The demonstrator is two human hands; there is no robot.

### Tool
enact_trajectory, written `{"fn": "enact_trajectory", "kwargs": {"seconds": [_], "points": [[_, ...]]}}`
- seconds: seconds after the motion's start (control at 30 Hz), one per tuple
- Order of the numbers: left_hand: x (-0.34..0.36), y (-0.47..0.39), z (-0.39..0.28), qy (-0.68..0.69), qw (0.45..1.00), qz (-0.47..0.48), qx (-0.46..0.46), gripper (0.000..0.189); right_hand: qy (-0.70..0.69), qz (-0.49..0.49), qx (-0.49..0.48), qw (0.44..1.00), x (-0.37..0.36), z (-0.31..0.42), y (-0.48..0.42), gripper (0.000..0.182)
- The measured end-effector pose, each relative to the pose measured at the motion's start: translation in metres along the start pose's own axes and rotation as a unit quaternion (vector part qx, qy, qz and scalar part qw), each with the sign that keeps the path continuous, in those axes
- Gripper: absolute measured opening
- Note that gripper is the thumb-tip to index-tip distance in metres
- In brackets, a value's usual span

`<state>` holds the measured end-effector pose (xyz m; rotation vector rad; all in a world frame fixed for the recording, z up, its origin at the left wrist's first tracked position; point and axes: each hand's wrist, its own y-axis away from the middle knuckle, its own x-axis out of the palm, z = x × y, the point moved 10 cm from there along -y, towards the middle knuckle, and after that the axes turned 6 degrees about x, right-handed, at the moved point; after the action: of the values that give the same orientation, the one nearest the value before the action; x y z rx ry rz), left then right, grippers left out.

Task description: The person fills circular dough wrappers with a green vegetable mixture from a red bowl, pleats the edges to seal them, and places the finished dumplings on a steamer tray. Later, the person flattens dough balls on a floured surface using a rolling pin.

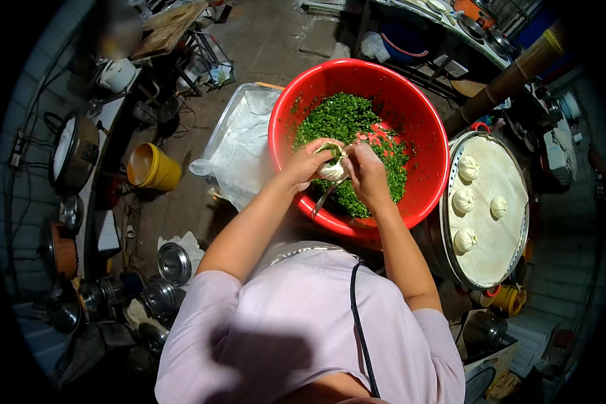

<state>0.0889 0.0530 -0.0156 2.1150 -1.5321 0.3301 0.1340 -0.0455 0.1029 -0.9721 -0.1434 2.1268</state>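
Note:
A partly closed stuffed bun (332, 170) of white dough, green filling showing in its opening, sits in my left hand (305, 164). My right hand (366, 171) pinches the pleated dough edge on the other side. Below the bun, a thin metal utensil (324, 198) slants down-left from near my right hand; its grip is hidden. Both hands are over a large red basin (431, 202) of chopped green filling (333, 118). To the right, several pleated buns (464, 201) rest on the pale cloth liner (490, 252) of a round steamer tray (452, 260).
Left of the basin is a tray (222, 118) covered by clear plastic sheeting (247, 136). A yellow bucket (154, 166) stands on the floor farther left. A bamboo pole (510, 78) rises beyond the steamer. Pot lids (174, 262) lie at lower left.

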Motion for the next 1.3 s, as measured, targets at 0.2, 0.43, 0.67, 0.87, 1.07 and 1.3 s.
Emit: {"fn": "enact_trajectory", "kwargs": {"seconds": [0.2,0.43,0.67,0.87,1.07,1.3], "points": [[0.001,0.001,-0.015,-0.117,0.992,-0.039,0.034,0.036,-0.017,0.009,0.027,0.999,-0.001,-0.002,0.002,0.011],[0.022,0.003,-0.018,-0.14,0.988,0.06,0.021,0.046,0.028,0.043,0.015,0.999,-0.005,0.002,0.008,0.011],[0.007,0.007,0.001,0.022,0.998,0.037,-0.053,0.041,0.021,0.033,0.03,0.999,-0.004,-0.009,0.014,0.01],[0.005,0.0,0.0,-0.114,0.992,-0.03,0.034,0.031,0.018,0.031,0.035,0.999,0.0,-0.011,0.013,0.013],[0.012,-0.006,-0.012,-0.267,0.961,-0.001,0.07,0.041,-0.014,0.028,0.051,0.998,-0.005,-0.006,0.008,0.014],[0.03,-0.001,-0.036,-0.433,0.89,0.027,0.142,0.079,-0.01,0.035,0.045,0.998,-0.008,-0.007,0.009,0.011]]}}
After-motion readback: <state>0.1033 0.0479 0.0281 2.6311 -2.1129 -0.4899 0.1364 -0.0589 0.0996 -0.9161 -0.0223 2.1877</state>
